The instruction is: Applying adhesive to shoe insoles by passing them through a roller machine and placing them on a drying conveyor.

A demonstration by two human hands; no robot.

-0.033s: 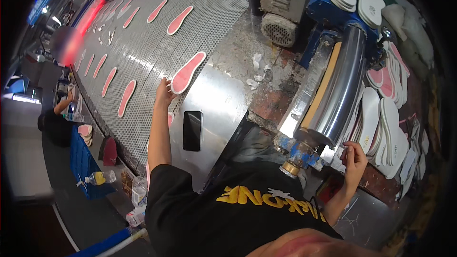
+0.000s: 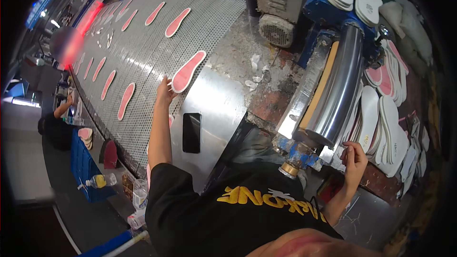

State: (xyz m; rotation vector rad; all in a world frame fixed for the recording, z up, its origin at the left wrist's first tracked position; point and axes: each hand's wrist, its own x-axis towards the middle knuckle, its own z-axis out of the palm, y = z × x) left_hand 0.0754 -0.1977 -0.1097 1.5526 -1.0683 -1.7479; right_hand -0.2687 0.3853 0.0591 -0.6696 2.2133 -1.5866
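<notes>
A pink insole with a white rim is being supported at the border between the mesh conveyor and a metal plate. Its lower-left end is being touched by the left hand; whether it is being gripped cannot be told. A black phone is being carried by the plate. The right hand is being held with curled fingers near the steel roller and white insoles; whether anything is being pinched cannot be told.
</notes>
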